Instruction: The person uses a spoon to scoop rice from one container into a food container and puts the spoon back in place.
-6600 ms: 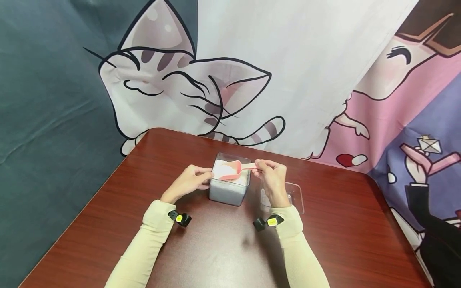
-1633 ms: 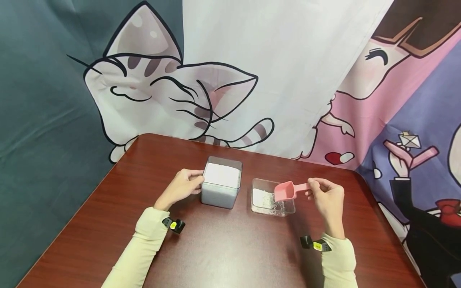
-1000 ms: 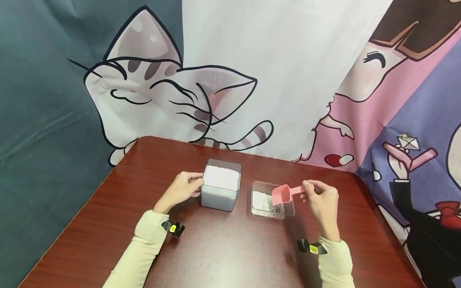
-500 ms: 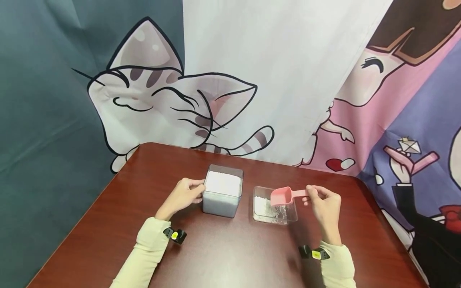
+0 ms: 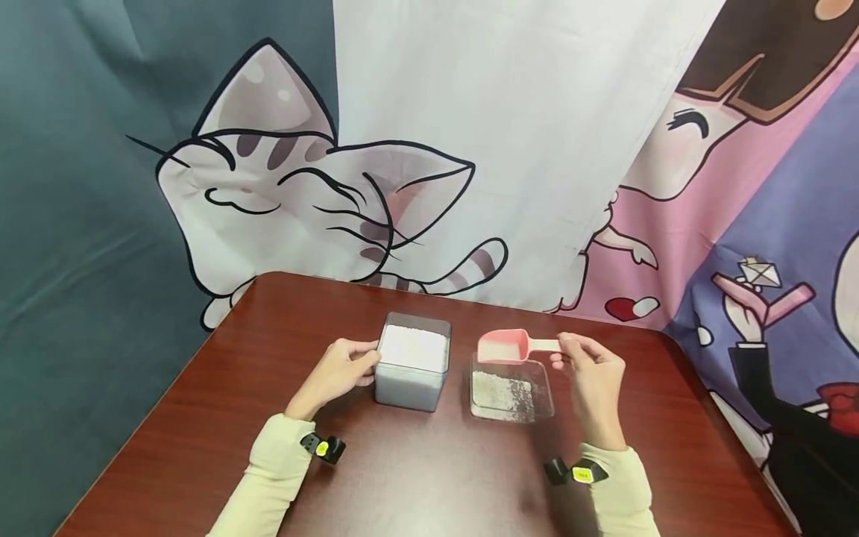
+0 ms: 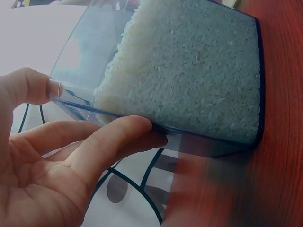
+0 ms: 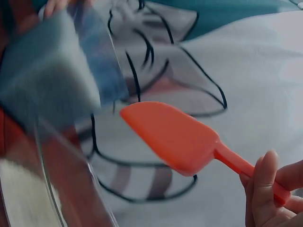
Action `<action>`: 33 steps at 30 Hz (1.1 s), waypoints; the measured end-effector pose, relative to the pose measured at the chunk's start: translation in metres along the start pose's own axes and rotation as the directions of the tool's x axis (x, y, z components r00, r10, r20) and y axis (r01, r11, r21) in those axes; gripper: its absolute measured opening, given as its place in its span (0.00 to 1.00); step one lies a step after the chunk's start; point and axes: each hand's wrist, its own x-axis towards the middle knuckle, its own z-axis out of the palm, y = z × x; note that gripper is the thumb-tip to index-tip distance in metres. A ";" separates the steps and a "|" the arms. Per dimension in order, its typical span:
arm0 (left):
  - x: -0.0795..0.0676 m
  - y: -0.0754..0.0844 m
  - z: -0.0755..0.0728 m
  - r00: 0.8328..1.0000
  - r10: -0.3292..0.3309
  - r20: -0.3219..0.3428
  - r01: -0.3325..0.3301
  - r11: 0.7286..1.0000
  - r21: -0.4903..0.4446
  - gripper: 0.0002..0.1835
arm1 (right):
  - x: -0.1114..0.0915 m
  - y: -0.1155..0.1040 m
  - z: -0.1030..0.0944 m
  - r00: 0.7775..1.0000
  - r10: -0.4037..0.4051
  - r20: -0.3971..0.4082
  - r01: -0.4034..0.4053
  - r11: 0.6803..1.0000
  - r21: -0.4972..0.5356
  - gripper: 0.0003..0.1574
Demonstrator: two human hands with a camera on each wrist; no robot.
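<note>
A clear, bluish square container [image 5: 412, 388], filled well up with white rice [image 6: 189, 71], stands in the middle of the table. My left hand [image 5: 338, 377] holds its near left corner, with thumb and fingers on the outside of the wall. To its right lies a shallow clear tray [image 5: 545, 406] with a thin layer of rice [image 5: 499, 394] on its bottom. My right hand [image 5: 593, 384] pinches the handle end of a pink scoop [image 7: 170, 137]. The scoop is raised over the tray's far side, roughly level, bowl pointing left. Whether any grains lie in it I cannot tell.
Both things stand on a reddish-brown wooden table [image 5: 429, 477] with rounded far corners. Behind it hangs a cloth backdrop [image 5: 537, 89] with a cartoon cat. A narrow strip of table separates the container from the tray.
The scoop, earlier in the tall container, has gone to the shallow tray, which now shows rice. Within the last half second it has moved left and away. My left hand stays at the container.
</note>
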 end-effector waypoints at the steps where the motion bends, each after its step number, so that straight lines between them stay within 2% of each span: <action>1: 0.000 -0.001 0.000 1.000 -0.002 0.000 0.002 1.000 -0.003 0.23 | -0.002 0.000 0.004 1.000 0.012 0.017 -0.013 1.000 0.017 0.08; 3: 0.000 -0.002 0.001 1.000 -0.007 0.001 0.007 1.000 -0.007 0.23 | -0.005 0.002 0.013 0.998 0.029 0.047 -0.032 0.998 0.054 0.09; 6: 0.001 -0.004 0.002 1.000 -0.007 0.004 0.007 1.000 -0.011 0.23 | -0.009 0.005 0.024 0.996 0.011 0.092 -0.018 0.996 0.082 0.09; 7: 0.001 -0.004 0.002 1.000 -0.007 0.006 0.007 1.000 -0.013 0.23 | -0.002 0.019 0.022 0.990 -0.009 0.138 -0.010 0.990 0.141 0.09; 9: 0.001 -0.005 0.002 1.000 -0.007 0.009 0.007 1.000 -0.014 0.23 | -0.005 0.021 0.029 0.987 -0.022 0.157 -0.003 0.988 0.158 0.08; 13: 0.001 -0.006 0.002 1.000 0.001 0.009 -0.001 1.000 -0.012 0.23 | -0.011 0.023 0.043 0.985 -0.025 0.172 0.001 0.990 0.143 0.12; 14: 0.001 -0.006 0.002 1.000 0.002 0.008 -0.002 1.000 -0.008 0.23 | -0.021 0.011 0.052 0.991 -0.013 0.136 0.002 0.997 0.079 0.14; 18: -0.001 -0.006 0.002 1.000 0.000 0.010 0.000 1.000 0.001 0.22 | -0.028 0.015 0.062 0.989 -0.033 0.141 0.028 0.999 0.033 0.17; 19: -0.002 -0.006 0.002 1.000 -0.002 0.010 0.002 1.000 0.000 0.22 | -0.026 0.021 0.061 0.983 -0.064 0.170 0.054 0.997 0.064 0.15; 22: -0.004 -0.005 0.002 1.000 -0.003 0.011 0.003 1.000 -0.003 0.22 | -0.027 0.031 0.061 0.976 -0.097 0.194 0.087 0.995 0.057 0.17; 25: -0.006 -0.005 0.001 1.000 -0.005 0.011 0.006 1.000 -0.008 0.23 | -0.018 0.057 0.053 0.960 -0.147 0.240 0.135 0.989 0.065 0.15; 26: -0.005 -0.006 0.001 1.000 -0.005 0.012 0.005 1.000 -0.007 0.23 | -0.022 0.053 0.055 0.966 -0.128 0.225 0.127 0.992 0.019 0.17; 29: -0.007 0.004 0.002 1.000 -0.007 0.012 0.007 1.000 0.007 0.22 | -0.031 0.040 0.065 0.960 -0.139 0.242 0.156 0.986 -0.053 0.12; 32: -0.002 0.007 0.000 1.000 0.002 0.011 -0.003 1.000 0.016 0.22 | -0.051 0.004 0.086 0.957 -0.152 0.248 0.196 0.967 -0.161 0.11; 33: 0.000 0.009 -0.001 1.000 0.002 0.011 -0.002 1.000 0.019 0.22 | -0.053 -0.001 0.091 0.950 -0.172 0.261 0.224 0.957 -0.183 0.10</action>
